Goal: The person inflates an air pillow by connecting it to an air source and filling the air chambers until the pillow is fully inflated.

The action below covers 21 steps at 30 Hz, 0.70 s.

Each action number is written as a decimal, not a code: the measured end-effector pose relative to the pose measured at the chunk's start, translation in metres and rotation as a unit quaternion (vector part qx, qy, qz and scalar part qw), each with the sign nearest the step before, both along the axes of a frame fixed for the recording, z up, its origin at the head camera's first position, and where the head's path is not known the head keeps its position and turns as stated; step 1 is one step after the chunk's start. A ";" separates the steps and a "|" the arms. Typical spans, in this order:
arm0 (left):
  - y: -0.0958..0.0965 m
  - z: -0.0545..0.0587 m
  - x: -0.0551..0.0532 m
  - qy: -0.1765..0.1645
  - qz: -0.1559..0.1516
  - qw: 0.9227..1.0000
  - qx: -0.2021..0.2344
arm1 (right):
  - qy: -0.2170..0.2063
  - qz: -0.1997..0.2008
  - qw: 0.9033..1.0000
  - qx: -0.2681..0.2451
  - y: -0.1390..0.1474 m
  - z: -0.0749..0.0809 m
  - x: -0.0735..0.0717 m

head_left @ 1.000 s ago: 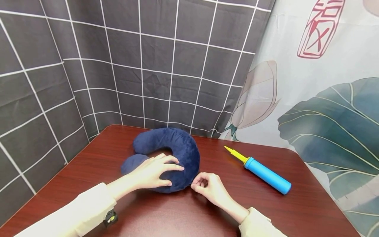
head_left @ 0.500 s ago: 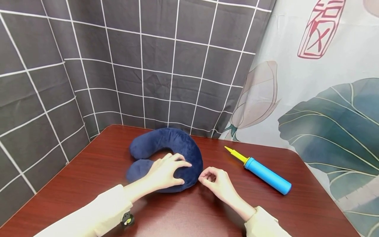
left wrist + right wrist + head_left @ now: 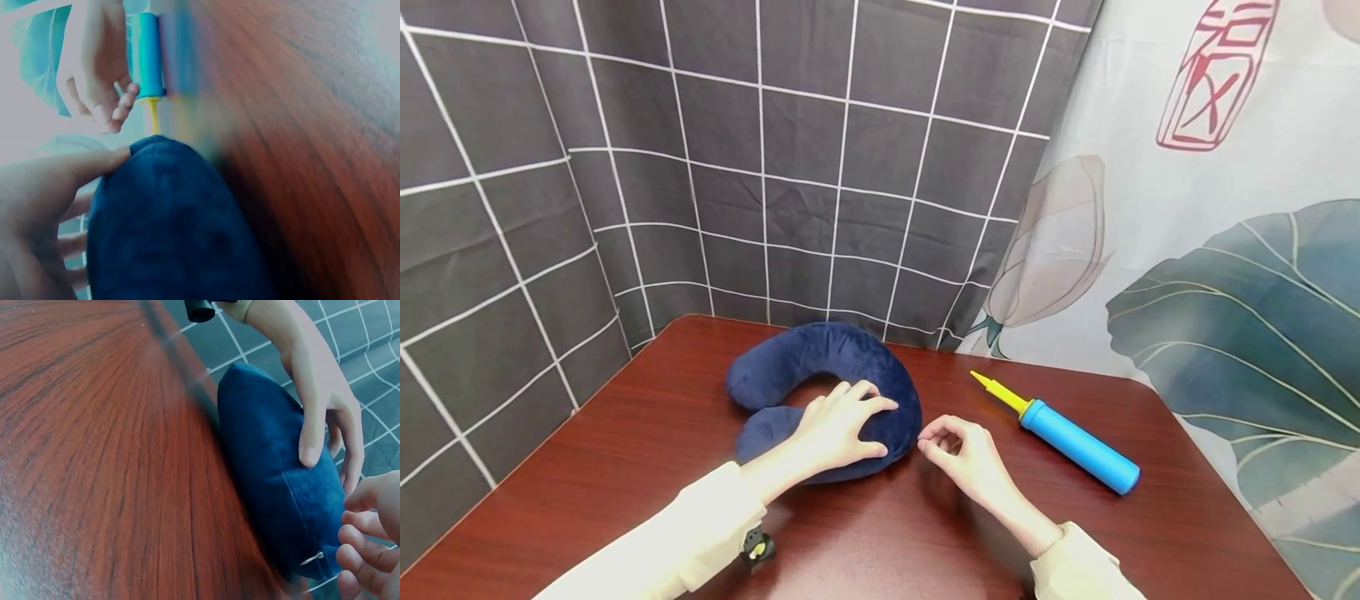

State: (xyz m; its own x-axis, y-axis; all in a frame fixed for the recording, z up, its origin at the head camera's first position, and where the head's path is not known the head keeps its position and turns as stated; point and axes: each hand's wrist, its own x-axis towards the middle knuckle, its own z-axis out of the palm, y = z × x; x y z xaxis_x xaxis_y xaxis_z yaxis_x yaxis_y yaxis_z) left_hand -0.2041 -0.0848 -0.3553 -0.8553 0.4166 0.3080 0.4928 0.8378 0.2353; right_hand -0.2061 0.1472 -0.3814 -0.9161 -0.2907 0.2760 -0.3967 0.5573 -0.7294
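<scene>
A navy, plush U-shaped neck pillow (image 3: 820, 354) lies on the reddish-brown wooden table (image 3: 865, 542). My left hand (image 3: 838, 429) grips its near arm, thumb on the outer side and fingers spread over the top. A small metal zipper pull (image 3: 319, 555) hangs on the pillow's seam, which the right wrist view shows, close to my right fingers. My right hand (image 3: 966, 454) is beside the pillow's right curve, its fingers loosely bent and thumb and index tips close together. Nothing shows between those fingers in the right wrist view.
A blue hand pump (image 3: 1078, 446) with a yellow nozzle lies to the right of the pillow. Behind the table hang a dark grid-patterned curtain (image 3: 797, 208) and a white cloth printed with leaves (image 3: 1247, 308). A small black device (image 3: 756, 546) is on my left wrist.
My left hand has moved right, and the pillow has shifted and turned with it. My right hand has moved right and slightly away from me, keeping near the pillow's edge.
</scene>
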 end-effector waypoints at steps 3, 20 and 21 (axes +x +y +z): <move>-0.011 0.004 0.000 0.005 -0.025 1.000 0.008 | 0.002 -0.003 1.000 0.002 0.001 0.001 -0.001; -0.119 0.006 -0.004 0.057 -0.210 0.976 0.013 | 0.012 0.018 1.000 0.004 0.008 -0.002 -0.003; -0.122 0.005 -0.003 0.052 -0.211 0.976 0.014 | 0.013 0.022 1.000 0.004 0.008 -0.002 -0.003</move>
State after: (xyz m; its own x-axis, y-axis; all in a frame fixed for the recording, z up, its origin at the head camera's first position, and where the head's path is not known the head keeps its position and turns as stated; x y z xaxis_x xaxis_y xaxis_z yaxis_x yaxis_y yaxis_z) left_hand -0.2075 -0.2065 -0.3502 -0.5726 0.7153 0.4006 0.8152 0.5486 0.1856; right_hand -0.2087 0.1551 -0.3833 -0.8951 -0.3322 0.2973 -0.4394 0.5446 -0.7144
